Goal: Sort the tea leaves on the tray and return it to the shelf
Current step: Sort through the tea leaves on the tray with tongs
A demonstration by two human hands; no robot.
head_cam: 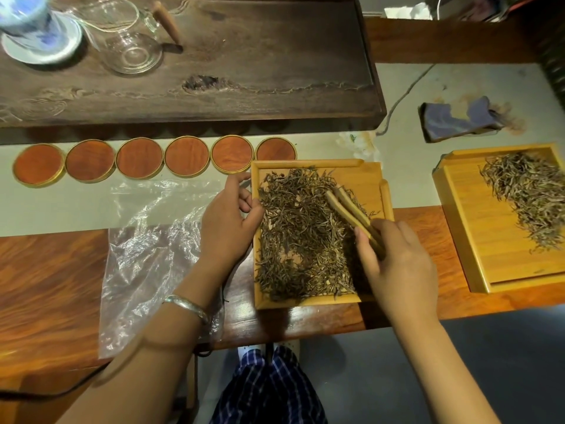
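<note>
A light wooden tray [367, 175] lies in front of me at the table's near edge, covered with dark dried tea leaves [299, 237]. My right hand [397, 258] grips wooden tongs [348, 209] whose tips reach into the leaves at the tray's upper right. At the tray's left rim, my left hand [229, 221] has its fingers curled against the edge, touching the leaves; a silver bangle sits on its wrist. A second wooden tray [477, 240] with another heap of tea leaves [532, 194] stands to the right.
A clear plastic bag [153, 249] lies left of the tray. Several round wooden coasters [140, 159] line up behind it. Beyond them sits a dark tea board [244, 71] with a glass pitcher [128, 41] and a blue-and-white cup [33, 26]. A purple torn packet [455, 120] lies at the right.
</note>
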